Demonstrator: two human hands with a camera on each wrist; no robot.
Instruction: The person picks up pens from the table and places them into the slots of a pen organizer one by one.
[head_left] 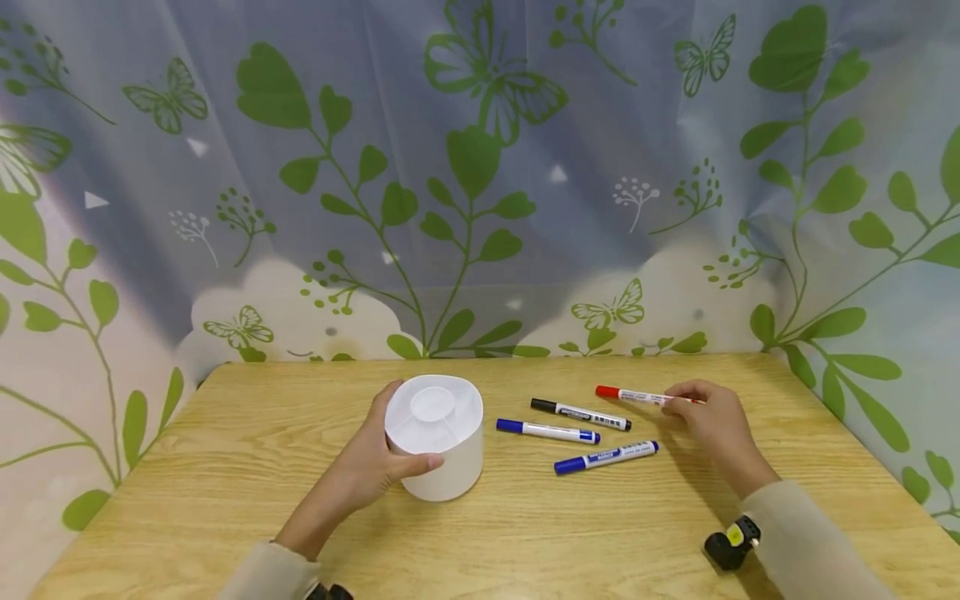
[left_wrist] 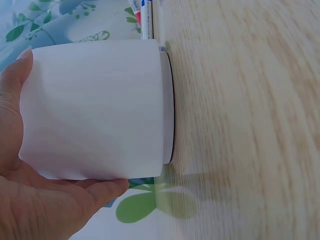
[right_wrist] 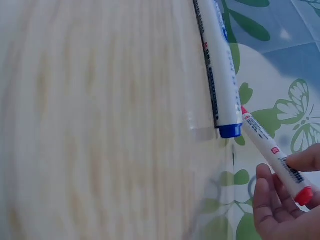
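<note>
Marker (head_left: 639,396), red — barrel partly covered by right grip (head_left: 716,423).

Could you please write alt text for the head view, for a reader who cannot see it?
A person's left hand grips a white holder; the right hand pinches a red marker. Between them, a black marker and two blue markers lie on a wooden table before a leaf-print backdrop.

Looks like a home, judging by a wood-grain table (head_left: 247,425) near and a leafy butterfly-print curtain (head_left: 480,179) far.
</note>
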